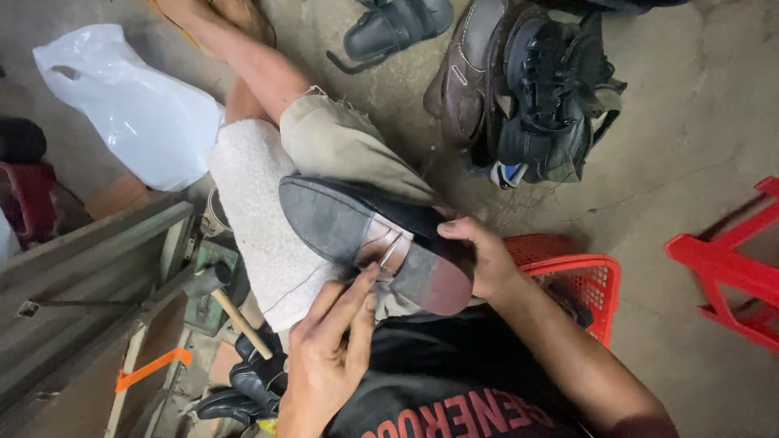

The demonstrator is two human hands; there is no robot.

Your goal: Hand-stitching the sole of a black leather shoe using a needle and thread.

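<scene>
Two hands on one black shoe (365,223), sole-up on my towelled knee | left hand (329,349) pinching at sole's waist | right hand (479,259) clamping heel | sole work looks unfinished; hammer (223,296) idle.

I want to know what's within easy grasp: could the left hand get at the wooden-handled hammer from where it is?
Probably yes: the left hand is at the shoe's sole, and the hammer lies just beside it, handle uncovered.
</scene>
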